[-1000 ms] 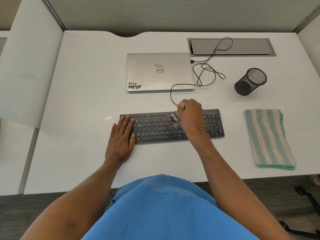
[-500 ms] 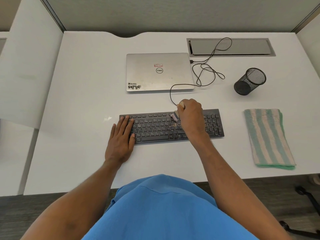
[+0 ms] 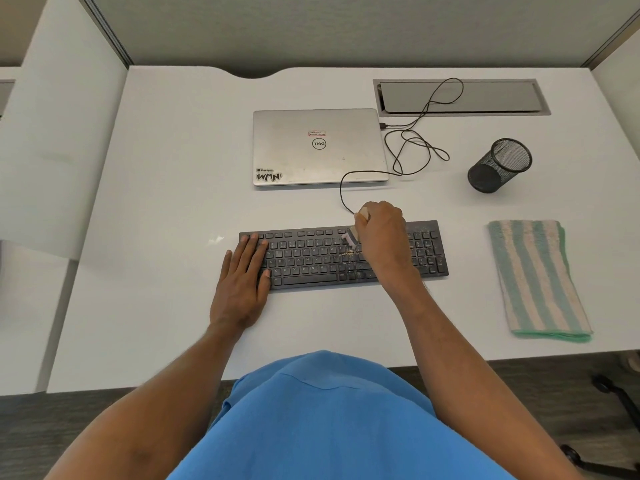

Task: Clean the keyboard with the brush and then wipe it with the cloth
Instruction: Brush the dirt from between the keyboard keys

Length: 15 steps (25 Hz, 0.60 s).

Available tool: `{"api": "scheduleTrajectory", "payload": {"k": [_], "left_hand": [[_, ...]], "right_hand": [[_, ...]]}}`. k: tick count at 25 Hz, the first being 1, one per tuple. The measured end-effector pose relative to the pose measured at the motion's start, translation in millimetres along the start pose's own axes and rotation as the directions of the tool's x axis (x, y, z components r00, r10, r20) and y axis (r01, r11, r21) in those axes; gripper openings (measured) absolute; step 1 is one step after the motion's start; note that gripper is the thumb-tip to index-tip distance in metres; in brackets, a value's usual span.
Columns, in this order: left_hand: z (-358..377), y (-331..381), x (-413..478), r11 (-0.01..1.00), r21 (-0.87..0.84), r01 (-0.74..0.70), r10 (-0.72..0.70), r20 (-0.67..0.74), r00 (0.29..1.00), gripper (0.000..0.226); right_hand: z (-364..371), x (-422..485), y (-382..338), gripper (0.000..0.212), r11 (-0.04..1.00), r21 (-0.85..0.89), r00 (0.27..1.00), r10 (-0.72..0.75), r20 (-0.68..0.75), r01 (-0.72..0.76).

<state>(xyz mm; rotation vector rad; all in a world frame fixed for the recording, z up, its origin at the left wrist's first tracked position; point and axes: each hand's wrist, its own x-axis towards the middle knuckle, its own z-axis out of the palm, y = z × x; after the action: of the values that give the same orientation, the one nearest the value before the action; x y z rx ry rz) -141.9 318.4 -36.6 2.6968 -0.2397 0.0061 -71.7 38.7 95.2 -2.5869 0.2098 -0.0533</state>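
Observation:
A black keyboard [image 3: 311,258] lies flat on the white desk [image 3: 166,209], with yellowish crumbs scattered over its middle and right keys. My right hand [image 3: 382,237] is closed around a small brush [image 3: 350,237] whose pale bristles touch the upper key rows near the centre. Most of the brush handle is hidden in my fist. My left hand [image 3: 244,278] rests flat with fingers spread on the keyboard's left end. A folded cloth [image 3: 538,278] with green and cream stripes lies on the desk to the right of the keyboard.
A closed silver laptop [image 3: 318,147] sits behind the keyboard. A black cable [image 3: 412,147] loops from it toward the keyboard and a grey cable tray [image 3: 460,97]. A black mesh pen cup [image 3: 498,166] lies tipped at the right. Partition walls flank the desk.

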Motion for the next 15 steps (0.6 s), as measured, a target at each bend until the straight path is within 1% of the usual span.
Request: {"api": "scheduleTrajectory", "payload": {"k": [2, 6, 8, 9, 12, 13, 15], "left_hand": [[0.0, -0.5, -0.4, 1.0, 0.001, 0.001, -0.001, 0.0, 1.0, 0.062], [-0.1, 0.3, -0.3, 1.0, -0.001, 0.002, -0.002, 0.0, 1.0, 0.062], [-0.3, 0.5, -0.6, 1.0, -0.01, 0.003, -0.003, -0.002, 1.0, 0.062], [-0.2, 0.3, -0.7, 1.0, -0.011, 0.004, -0.004, 0.0, 1.0, 0.062], [-0.3, 0.2, -0.4, 1.0, -0.008, 0.005, -0.005, -0.001, 1.0, 0.062], [-0.3, 0.5, -0.3, 1.0, -0.01, 0.005, -0.005, -0.003, 1.0, 0.062], [-0.6, 1.1, -0.1, 1.0, -0.014, 0.006, -0.006, -0.004, 1.0, 0.062]], "right_hand": [[-0.4, 0.8, -0.7, 0.029, 1.0, 0.007, 1.0, 0.011, 0.003, -0.011], [-2.5, -1.6, -5.6, 0.041, 1.0, 0.009, 0.998, -0.024, -0.051, 0.025], [-3.1, -3.2, -5.0, 0.046, 0.999, 0.01, 0.998, -0.033, -0.046, 0.034], [-2.7, -3.2, -3.5, 0.046, 1.0, 0.005, 0.999, -0.029, -0.038, 0.029], [-0.4, -0.9, 0.4, 0.036, 1.0, -0.007, 1.0, -0.016, -0.007, 0.016], [-0.7, 0.0, 0.6, 0.036, 1.0, 0.009, 1.0, -0.005, -0.002, 0.005], [-3.0, 1.0, -0.7, 0.043, 0.999, 0.052, 1.0, 0.006, -0.023, -0.005]]}}
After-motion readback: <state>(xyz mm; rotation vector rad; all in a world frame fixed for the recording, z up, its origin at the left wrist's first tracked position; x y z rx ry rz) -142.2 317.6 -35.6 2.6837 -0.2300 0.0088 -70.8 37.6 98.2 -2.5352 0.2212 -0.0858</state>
